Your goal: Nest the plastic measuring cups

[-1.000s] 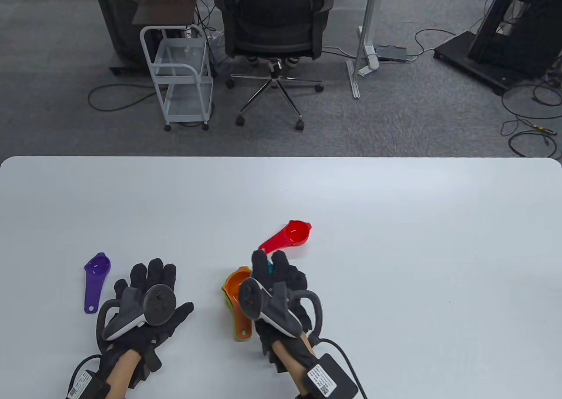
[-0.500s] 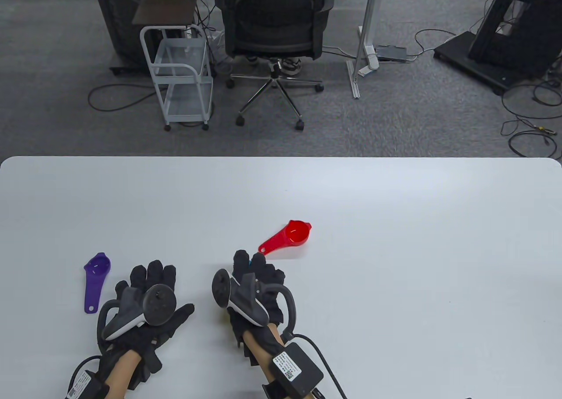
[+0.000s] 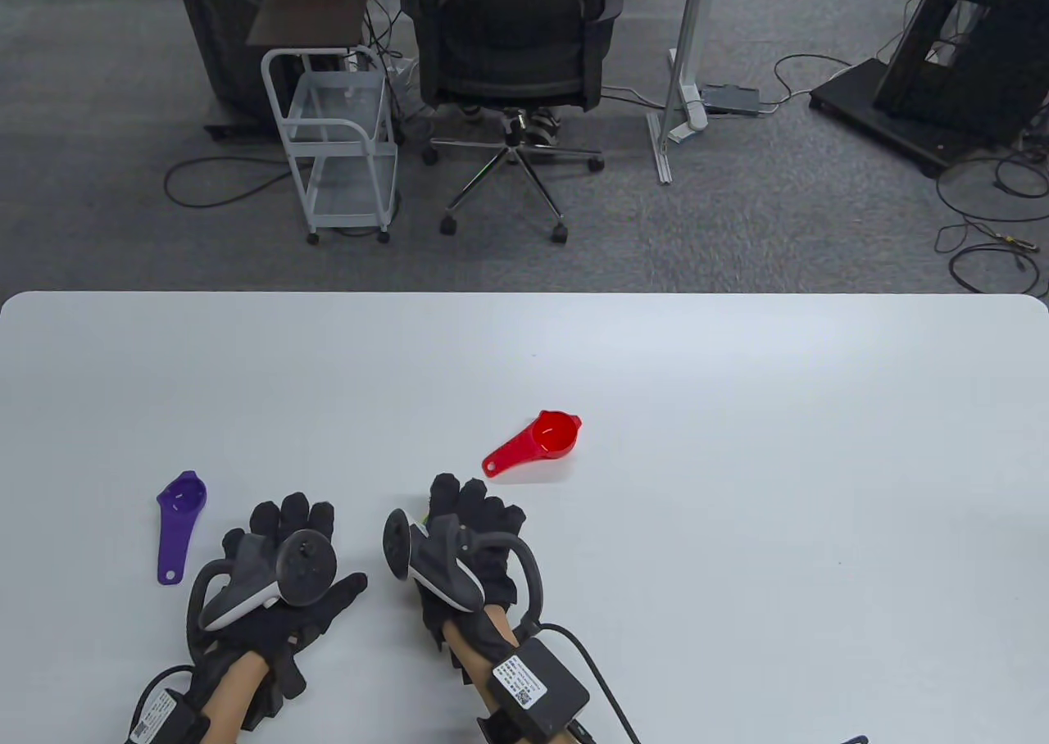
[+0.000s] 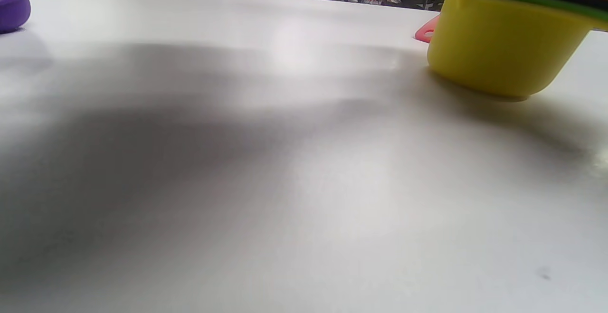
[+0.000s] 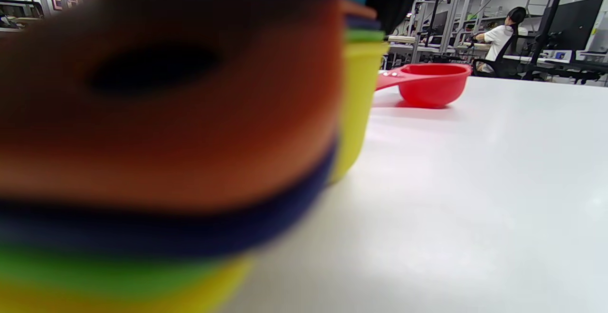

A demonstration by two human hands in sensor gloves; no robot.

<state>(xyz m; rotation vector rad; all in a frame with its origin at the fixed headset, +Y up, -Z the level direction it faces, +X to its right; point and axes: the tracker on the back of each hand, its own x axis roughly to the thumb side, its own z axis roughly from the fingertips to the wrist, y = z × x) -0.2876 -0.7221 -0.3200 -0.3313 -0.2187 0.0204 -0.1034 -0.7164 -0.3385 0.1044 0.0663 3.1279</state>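
Observation:
My right hand lies over the nested stack of cups and grips it; in the table view the stack is almost fully hidden under it. The left wrist view shows the stack's yellow outer cup on the table with green and orange rims above. The right wrist view shows the stacked orange, blue, green and yellow handles close up and blurred. A red cup lies alone just beyond my right hand, handle toward me. A purple cup lies left of my left hand, which rests flat and empty on the table.
The white table stretches wide to the right and to the far edge. Beyond it are an office chair, a small white cart and cables on the carpet.
My right hand has moved left and slightly toward me with the stack, which is now hidden beneath it. My left hand has shifted slightly. The red and purple cups have not moved.

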